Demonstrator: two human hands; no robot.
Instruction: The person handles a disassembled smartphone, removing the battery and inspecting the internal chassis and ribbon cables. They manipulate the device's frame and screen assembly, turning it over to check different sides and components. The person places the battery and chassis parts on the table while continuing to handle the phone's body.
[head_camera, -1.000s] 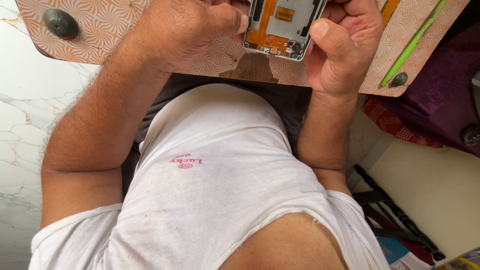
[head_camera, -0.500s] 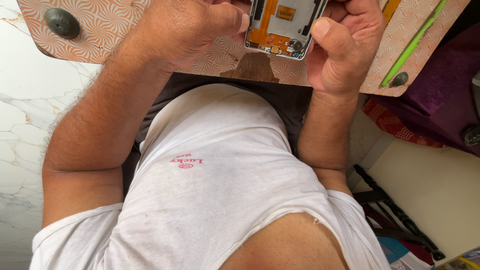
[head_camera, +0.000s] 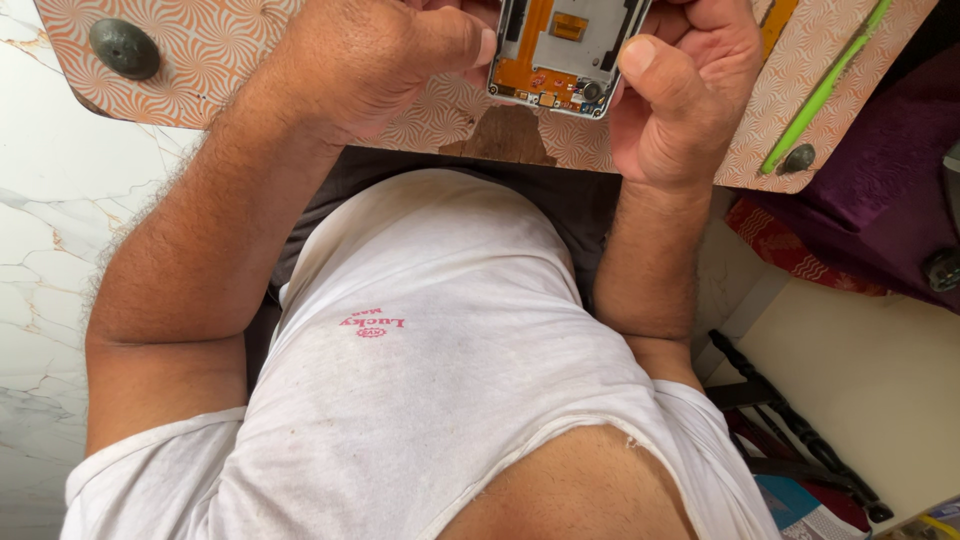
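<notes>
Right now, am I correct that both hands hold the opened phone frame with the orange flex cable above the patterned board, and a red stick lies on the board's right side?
Not quite: the head view shows the stick is bright green, not red. Both the left hand and right hand do hold the opened phone frame with the orange flex cable above the patterned board.

Left hand (head_camera: 375, 60), right hand (head_camera: 680, 95): closed grip.
</notes>
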